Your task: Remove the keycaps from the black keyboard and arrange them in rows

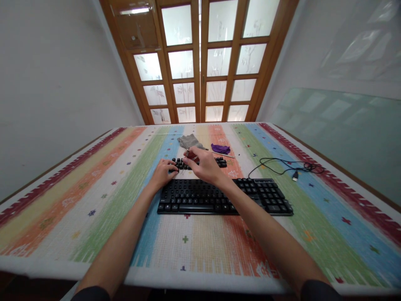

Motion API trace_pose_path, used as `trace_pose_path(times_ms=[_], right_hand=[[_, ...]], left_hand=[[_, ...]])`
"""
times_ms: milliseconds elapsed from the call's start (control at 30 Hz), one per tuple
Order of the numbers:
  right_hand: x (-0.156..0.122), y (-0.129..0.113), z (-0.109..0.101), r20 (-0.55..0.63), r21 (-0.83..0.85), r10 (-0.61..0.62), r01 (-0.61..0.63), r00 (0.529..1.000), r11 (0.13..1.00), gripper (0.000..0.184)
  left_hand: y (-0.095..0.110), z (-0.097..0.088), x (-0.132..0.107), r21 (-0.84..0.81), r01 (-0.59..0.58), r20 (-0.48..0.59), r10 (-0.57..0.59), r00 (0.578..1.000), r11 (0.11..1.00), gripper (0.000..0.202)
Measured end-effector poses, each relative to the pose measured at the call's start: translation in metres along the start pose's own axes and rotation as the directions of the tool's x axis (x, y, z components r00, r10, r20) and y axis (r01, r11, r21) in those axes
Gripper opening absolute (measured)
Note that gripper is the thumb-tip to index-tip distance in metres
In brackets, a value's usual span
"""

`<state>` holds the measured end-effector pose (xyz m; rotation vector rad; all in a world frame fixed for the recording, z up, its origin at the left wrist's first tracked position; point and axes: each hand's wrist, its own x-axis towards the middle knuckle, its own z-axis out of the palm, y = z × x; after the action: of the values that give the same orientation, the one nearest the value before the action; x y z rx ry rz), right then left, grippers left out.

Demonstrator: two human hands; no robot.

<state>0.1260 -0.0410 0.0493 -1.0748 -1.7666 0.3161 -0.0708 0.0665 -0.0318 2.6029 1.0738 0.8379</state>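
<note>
A black keyboard (200, 209) lies lengthwise before me, with full keycaps along its lower rows and right side; its upper left part shows small bare key posts. Just beyond it, loose black keycaps (222, 162) are set out in rows. My left hand (163, 172) rests at the left end of those rows, thumb and fingers closed about a black keycap (173, 169). Over the rows, my right hand (203, 164) pinches a small metallic tool (188, 152), with thin wires pointing down below the fingers. The palm hides most of this tool and some keycaps.
Behind the keycaps lie a grey cloth (191, 141), a purple cloth (221, 149) and a thin rod (224, 154). The keyboard's black cable (278, 165) coils at right with its USB plug (295, 176). A striped tablecloth (103, 217) covers the table.
</note>
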Motion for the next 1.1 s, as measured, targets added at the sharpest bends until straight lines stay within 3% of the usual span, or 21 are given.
trace_pose_path(times_ms=[233, 500, 600, 767, 1100], right_hand=[[-0.001, -0.004, 0.002, 0.044, 0.054, 0.028, -0.031, 0.999, 0.998, 0.008], [-0.007, -0.014, 0.008, 0.321, 0.020, 0.043, -0.052, 0.946, 0.998, 0.008], [-0.010, -0.021, 0.012, 0.375, 0.019, 0.020, -0.029, 0.927, 0.999, 0.006], [-0.013, -0.022, 0.014, 0.393, -0.067, 0.020, 0.006, 0.919, 0.998, 0.008], [-0.017, -0.016, 0.018, 0.361, 0.021, 0.087, -0.101, 0.929, 0.995, 0.011]], left_hand=[[0.004, -0.007, -0.002, 0.004, 0.026, -0.055, -0.026, 0.998, 1.000, 0.020], [0.013, -0.015, -0.023, -0.002, 0.045, -0.096, -0.045, 0.994, 0.999, 0.015], [0.021, -0.012, -0.031, -0.003, 0.020, -0.085, -0.020, 0.996, 1.000, 0.015], [0.032, -0.011, -0.034, -0.013, -0.038, -0.047, 0.038, 0.998, 0.999, 0.015], [0.032, -0.011, -0.036, -0.028, -0.040, -0.017, 0.039, 0.999, 0.999, 0.017]])
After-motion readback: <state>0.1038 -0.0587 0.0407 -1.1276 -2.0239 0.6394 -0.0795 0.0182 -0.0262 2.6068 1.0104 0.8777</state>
